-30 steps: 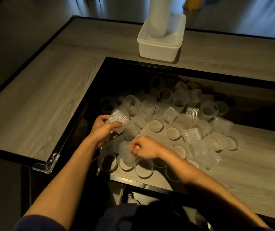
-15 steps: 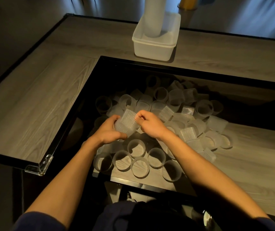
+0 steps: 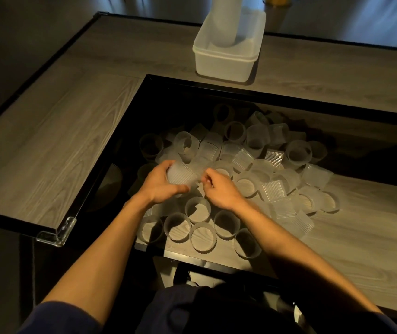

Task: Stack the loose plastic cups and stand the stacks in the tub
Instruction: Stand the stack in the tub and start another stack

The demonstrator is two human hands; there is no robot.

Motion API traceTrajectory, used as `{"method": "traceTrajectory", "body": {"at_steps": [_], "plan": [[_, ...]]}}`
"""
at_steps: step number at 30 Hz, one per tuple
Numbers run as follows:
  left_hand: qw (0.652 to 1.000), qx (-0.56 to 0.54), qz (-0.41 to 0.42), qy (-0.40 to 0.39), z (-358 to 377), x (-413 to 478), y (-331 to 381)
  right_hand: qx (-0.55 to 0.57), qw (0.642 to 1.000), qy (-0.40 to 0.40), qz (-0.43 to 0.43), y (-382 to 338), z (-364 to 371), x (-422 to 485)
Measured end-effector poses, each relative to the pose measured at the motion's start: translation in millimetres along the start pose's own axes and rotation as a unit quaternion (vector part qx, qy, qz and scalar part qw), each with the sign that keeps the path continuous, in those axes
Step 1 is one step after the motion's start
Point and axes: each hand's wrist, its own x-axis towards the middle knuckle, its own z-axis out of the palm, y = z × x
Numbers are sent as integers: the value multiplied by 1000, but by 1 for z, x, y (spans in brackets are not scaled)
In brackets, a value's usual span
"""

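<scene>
Head: one cup in left hand

Looks like a dim indoor workroom or studio rig, not a home kitchen. A grey wood-grain bench with black edging wraps round a lower level. There's a clear plastic corner guard at near left, a dark floor, and bluish curtain-like folds far right. Can't narrow it further.

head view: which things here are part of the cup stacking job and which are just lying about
Job: left hand gripping a ribbed cup; right hand beside it; loose cups in the pile; white tub; tall stack standing in it.
Lying about: clear corner guard; yellow object behind the tub.
</scene>
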Motion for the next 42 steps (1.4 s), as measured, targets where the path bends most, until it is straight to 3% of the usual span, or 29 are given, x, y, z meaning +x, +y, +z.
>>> {"method": "traceTrajectory", "body": {"at_steps": [6,12,15,18,20,23,27,36,40,42], "plan": [[999,-30,-18,12,0,-5,-6,-154,986,-65,30,21,22,-3],[999,-37,-24,10,-2,-6,-12,-156,978,-94,107,35,30,1],[999,-42,-16,6,-4,-7,-11,-128,984,-45,113,34,24,-2],[999,-47,-12,-4,-4,-6,-11,-92,984,93,120,29,5,-1],[999,-42,-3,-10,-2,-6,-11,-25,971,179,156,26,-12,0],[999,-33,6,-13,2,-4,-7,118,950,215,195,22,-30,3],[998,4,45,-51,9,-2,2,193,965,112,138,8,-34,-4],[991,29,110,-76,25,1,23,-20,999,38,25,8,-25,-11],[994,-4,83,-77,27,1,19,27,997,45,51,30,-31,-19],[995,-35,59,-66,28,-1,17,-22,996,45,80,43,-34,-24]]}}
